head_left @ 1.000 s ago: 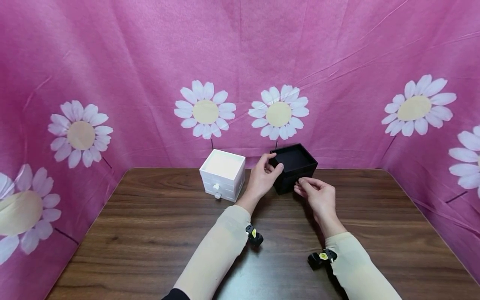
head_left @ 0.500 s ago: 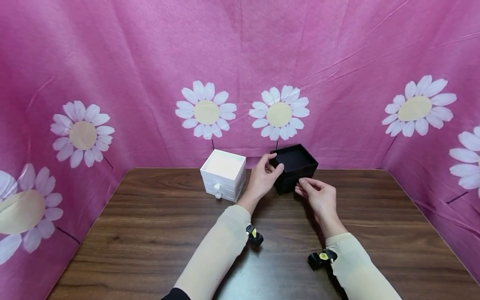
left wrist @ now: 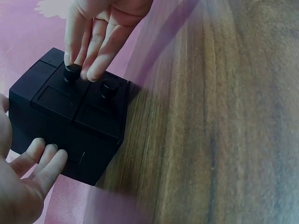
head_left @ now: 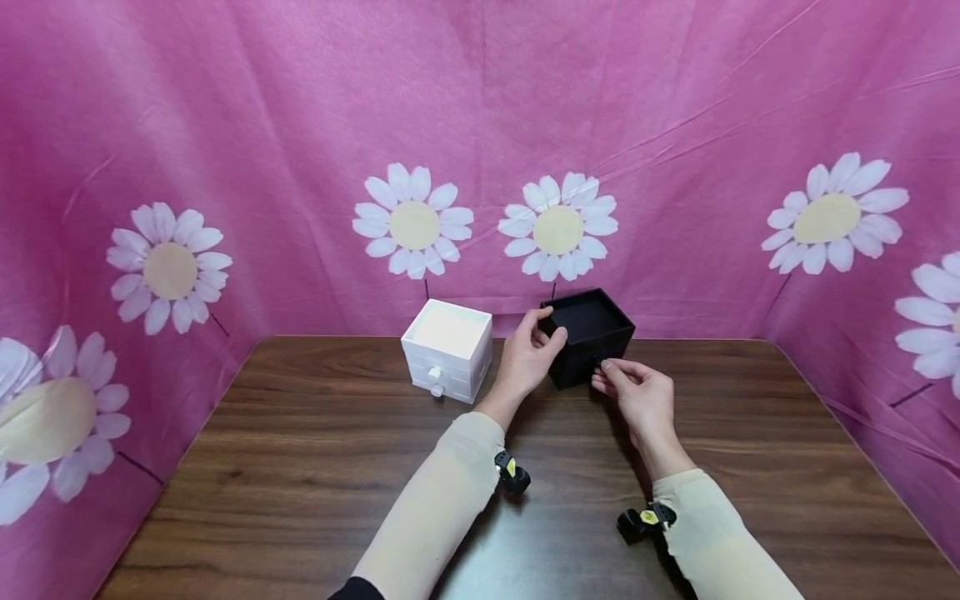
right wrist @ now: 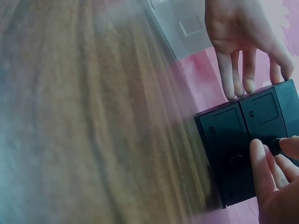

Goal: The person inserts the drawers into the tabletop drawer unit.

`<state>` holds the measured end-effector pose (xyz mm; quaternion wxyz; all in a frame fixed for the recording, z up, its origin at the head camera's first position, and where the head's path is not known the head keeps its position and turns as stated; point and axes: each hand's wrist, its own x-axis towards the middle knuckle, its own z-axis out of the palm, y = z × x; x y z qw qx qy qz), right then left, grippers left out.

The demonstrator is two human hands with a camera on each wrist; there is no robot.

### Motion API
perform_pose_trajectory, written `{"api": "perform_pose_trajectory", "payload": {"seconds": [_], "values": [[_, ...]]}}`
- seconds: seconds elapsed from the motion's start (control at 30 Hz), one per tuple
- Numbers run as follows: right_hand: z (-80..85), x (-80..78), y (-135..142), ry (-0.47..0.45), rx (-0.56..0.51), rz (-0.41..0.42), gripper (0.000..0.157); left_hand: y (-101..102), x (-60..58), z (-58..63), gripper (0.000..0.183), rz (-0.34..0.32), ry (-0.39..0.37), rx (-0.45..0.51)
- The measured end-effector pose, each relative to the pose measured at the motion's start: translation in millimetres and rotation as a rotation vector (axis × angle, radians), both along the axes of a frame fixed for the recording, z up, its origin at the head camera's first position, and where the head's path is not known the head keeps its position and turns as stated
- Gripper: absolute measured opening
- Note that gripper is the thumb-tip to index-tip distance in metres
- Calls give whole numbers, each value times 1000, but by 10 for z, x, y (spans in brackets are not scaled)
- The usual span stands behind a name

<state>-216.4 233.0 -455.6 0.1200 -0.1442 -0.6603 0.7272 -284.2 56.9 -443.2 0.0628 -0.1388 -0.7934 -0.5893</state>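
A small black drawer box [head_left: 592, 321] with a shallow open-topped recess stands at the back of the table. My left hand [head_left: 525, 354] holds its left side near the top; in the left wrist view its fingertips [left wrist: 53, 163] lie against the side wall. With my right hand [head_left: 641, 400] I pinch the upper drawer's round black knob [left wrist: 72, 73] between thumb and fingers. The lower knob [left wrist: 110, 87] is free. Both drawer fronts look flush with the box in the left wrist view.
A white drawer box [head_left: 447, 350] with two white knobs stands left of the black one, close to my left wrist. The dark wooden table [head_left: 315, 467] ends at the back against a pink cloth [head_left: 300, 125] printed with daisies. Cloth also hangs at both sides.
Both hands keep their hold on the black box and its knob. Only a very slight shift of the view and of the right hand shows.
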Motion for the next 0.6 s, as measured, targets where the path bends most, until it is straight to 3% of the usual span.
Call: {"api": "perform_pose_trajectory", "payload": {"seconds": [0.37, 0.6], "values": [[-1, -44, 5, -16, -4, 14, 35, -24, -22, 5, 46, -7, -19, -19], [28, 75, 80, -62, -26, 54, 43, -52, 8, -7, 50, -14, -65, -21]]}}
